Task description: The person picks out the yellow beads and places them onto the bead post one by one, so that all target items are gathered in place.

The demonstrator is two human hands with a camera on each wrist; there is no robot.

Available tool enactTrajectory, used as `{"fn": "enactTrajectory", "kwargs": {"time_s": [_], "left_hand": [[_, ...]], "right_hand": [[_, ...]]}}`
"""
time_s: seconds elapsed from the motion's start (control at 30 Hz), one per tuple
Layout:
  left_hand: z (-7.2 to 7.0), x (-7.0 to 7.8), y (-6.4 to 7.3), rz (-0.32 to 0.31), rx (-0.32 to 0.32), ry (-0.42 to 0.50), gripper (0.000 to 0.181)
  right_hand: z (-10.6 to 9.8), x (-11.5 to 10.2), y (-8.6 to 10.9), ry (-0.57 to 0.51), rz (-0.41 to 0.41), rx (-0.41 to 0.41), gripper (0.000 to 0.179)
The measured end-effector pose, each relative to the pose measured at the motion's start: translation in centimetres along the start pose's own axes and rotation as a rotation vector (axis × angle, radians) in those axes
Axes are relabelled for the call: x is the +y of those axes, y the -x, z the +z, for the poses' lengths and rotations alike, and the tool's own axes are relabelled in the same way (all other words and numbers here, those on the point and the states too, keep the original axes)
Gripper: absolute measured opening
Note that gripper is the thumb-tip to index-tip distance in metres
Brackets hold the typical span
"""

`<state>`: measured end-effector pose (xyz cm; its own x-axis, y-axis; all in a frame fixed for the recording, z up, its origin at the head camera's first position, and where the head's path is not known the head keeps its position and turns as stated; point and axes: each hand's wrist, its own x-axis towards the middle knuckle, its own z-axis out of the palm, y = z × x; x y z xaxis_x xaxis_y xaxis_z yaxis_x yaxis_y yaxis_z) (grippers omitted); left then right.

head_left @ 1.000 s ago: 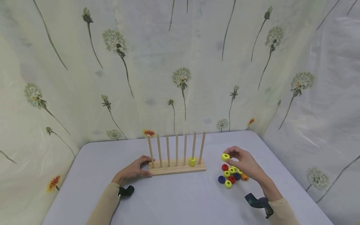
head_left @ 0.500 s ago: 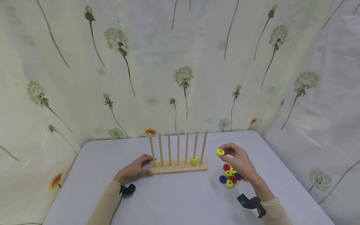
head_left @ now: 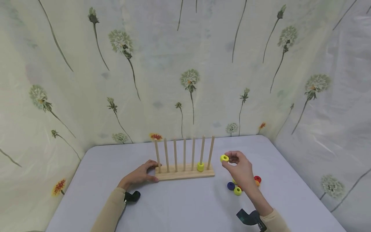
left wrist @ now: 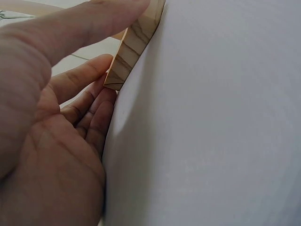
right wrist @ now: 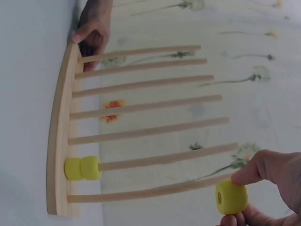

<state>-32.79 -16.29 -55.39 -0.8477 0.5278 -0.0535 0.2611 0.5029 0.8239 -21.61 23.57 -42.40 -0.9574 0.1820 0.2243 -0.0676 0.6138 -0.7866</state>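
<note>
A wooden peg rack (head_left: 185, 175) with several upright pegs stands on the table. My left hand (head_left: 139, 174) grips the left end of its base; in the left wrist view the thumb (left wrist: 89, 23) lies along one side and fingers touch the other. Two yellow beads (right wrist: 89, 168) sit stacked at the foot of the peg second from the right. Between thumb and fingertips, my right hand (head_left: 242, 167) pinches another yellow bead (right wrist: 235, 197). That bead is in the air, right of the rack's rightmost peg and apart from it, its hole showing.
Loose beads lie on the table below the right hand, partly hidden by it: a blue bead (head_left: 231, 186), a yellow bead (head_left: 237, 191), a red bead (head_left: 257, 178) and an orange bead (head_left: 257, 183). A flowered curtain (head_left: 162, 64) hangs behind the white table (head_left: 174, 206).
The right hand has moved left with the yellow bead, from above the loose beads toward the rack. The left hand has stayed on the rack's end. The head view has shifted slightly.
</note>
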Motion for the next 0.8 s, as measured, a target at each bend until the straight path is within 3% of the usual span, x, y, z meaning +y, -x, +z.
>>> {"fn": "enactTrajectory", "kwargs": {"time_s": [0.13,0.8], "left_hand": [[0.0,-0.1,0.0,-0.003,-0.002,0.006,0.069],[0.0,-0.1,-0.1,-0.003,-0.006,0.016,0.067]], "right_hand": [[0.4,-0.1,0.2,0.032,0.02,0.028,0.035],[0.6,-1.2,0.0,0.041,0.021,0.02,0.035]]}}
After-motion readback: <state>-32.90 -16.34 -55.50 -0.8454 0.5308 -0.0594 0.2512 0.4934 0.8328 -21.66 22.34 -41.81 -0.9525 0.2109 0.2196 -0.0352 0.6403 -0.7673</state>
